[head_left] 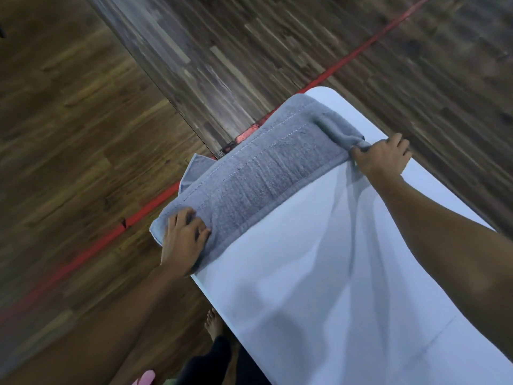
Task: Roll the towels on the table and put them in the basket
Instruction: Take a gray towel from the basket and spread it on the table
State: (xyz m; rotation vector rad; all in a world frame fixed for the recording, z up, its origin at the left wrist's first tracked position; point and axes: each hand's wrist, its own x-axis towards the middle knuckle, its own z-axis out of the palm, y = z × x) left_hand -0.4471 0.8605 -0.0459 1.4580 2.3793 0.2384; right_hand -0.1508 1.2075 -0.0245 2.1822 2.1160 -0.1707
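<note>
A TOWEL HELD AT BOTH ENDS: Your two hands work a grey towel (263, 168) that lies as a long folded band across the far end of the white surface (319, 273). Its left end hangs over the edge above the wooden floor (69, 134).

Your left hand (184, 240) holds the near-left end, its fingers (201, 227) curled down into the cloth. Your right hand (384, 157) pinches the far-right end, where the fabric is bunched into a small roll. Both hands are closed on the towel, one at each end, and the whole flat stretch lies between them.

The towel looks soft, light and limp, a thick terry with stitched hems. It will likely sag and slide rather than keep a shape, so a loose grip would let the roll unwind. The hemmed short edge at either end looks the best place to take hold, with your fingers spread across the width to keep the roll even. The smooth surface may let the cloth slip as you roll. No basket shows in this view.
</note>
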